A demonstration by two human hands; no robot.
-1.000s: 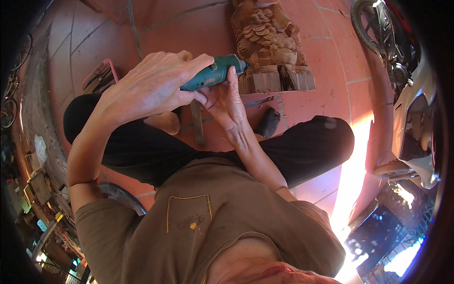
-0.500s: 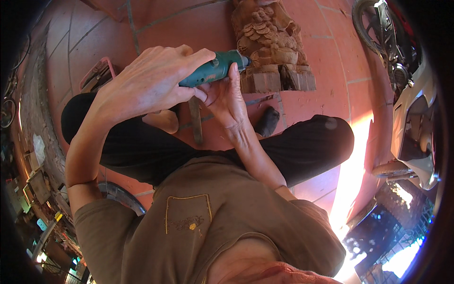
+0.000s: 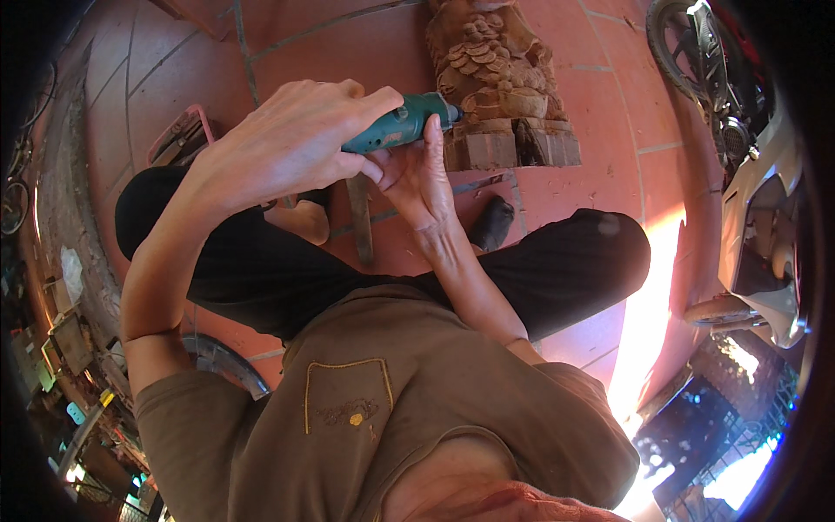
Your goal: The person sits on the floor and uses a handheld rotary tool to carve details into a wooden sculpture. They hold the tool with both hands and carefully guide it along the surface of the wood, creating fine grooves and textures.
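A carved wooden statue (image 3: 500, 78) stands on a block base on the red tile floor ahead of me. My left hand (image 3: 291, 143) wraps around a green rotary tool (image 3: 402, 123) whose tip points at the statue's lower part. Under the tool's front end, my right hand (image 3: 417, 170) steadies it with fingers raised against the tool body. I sit cross-legged in dark trousers and a brown shirt.
A motorbike (image 3: 739, 130) is parked at the right edge. A flat wooden stick (image 3: 359, 217) and a dark object (image 3: 491, 224) lie on the tiles between my legs. A pink-edged box (image 3: 178, 135) sits at the left, and cluttered items line the left wall.
Both hands and the green tool have shifted slightly toward the statue base; otherwise the posture is the same.
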